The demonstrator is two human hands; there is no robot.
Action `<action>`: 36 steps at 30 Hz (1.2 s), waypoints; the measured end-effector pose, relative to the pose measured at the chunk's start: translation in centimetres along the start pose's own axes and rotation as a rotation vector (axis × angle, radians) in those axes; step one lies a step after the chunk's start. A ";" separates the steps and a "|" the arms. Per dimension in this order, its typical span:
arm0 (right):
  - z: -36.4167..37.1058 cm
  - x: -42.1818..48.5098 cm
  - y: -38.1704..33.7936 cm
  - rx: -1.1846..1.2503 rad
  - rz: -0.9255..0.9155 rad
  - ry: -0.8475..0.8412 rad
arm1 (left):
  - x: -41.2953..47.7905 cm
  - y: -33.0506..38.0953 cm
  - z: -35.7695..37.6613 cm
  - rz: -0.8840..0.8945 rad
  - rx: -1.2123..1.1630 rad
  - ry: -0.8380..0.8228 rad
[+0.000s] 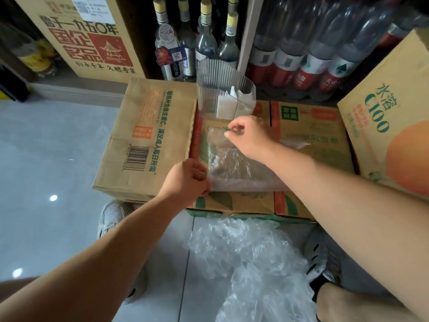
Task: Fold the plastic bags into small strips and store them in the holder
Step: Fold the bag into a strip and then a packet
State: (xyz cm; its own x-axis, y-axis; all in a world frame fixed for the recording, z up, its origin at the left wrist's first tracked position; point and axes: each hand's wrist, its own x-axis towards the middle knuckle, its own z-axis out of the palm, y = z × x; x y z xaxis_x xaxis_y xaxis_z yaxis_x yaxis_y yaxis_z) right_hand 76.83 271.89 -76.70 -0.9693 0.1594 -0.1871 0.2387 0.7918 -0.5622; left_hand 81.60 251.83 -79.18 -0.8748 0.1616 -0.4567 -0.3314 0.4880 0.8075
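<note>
Now, right fingers (233, 126): bent, with the tips pinching the far left corner of the plastic bag (234, 169).
Left fingers (199, 169): curled in tight, pinching the near left corner of the same bag.
Right hand (249, 138): it reaches over the bag, close to the holder but not touching it.
Left hand (185, 178): it sits at the near edge of the bag.
Where the bag is: lying on top of the green and brown box (308, 129), held along its left side by both hands.
How the bag will feel, I think: very light, thin and soft. It looks crinkly and see-through. It will likely slip and spring open, so each fold needs a press.
Where to hold: the corners and edges look best. A grab in the middle would only scrunch it.
Step, I think: folding the long side over to make the bag thinner. It is not a strip yet.
Holder (209, 75): a clear tub with ribbed walls, standing upright at the far edge of the same box.
Inside the holder: white folded bags (226, 106), standing up on the right side. There looks to be room for more.
Loose bags (250, 263): a crumpled clear heap on the floor by the person's feet, not folded yet.
Around: a plain brown box (148, 135) on the left, bottles (206, 40) at the back.
</note>
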 end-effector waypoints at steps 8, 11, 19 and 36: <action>0.5 2.3 0.0 0.197 0.073 -0.195 | -0.1 -1.0 -0.7 0.206 0.101 -0.089; 0.2 2.4 0.2 0.250 0.059 -0.168 | -0.3 -1.7 -0.3 0.215 0.084 -0.041; -0.3 2.8 0.4 0.381 0.059 -0.204 | -0.8 -2.0 -0.2 0.154 0.001 0.032; -1.5 2.0 0.1 0.340 -0.126 -0.197 | 1.9 4.5 -2.4 0.153 0.169 0.018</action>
State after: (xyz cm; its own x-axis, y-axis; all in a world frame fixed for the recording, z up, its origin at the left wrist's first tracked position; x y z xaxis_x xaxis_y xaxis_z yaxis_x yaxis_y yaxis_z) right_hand 74.87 273.18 -75.98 -0.9703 -0.0681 -0.2321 0.1570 0.5528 -0.8184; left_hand 77.57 252.31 -75.49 -0.9170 0.2302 -0.3257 -0.1317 0.5960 0.7921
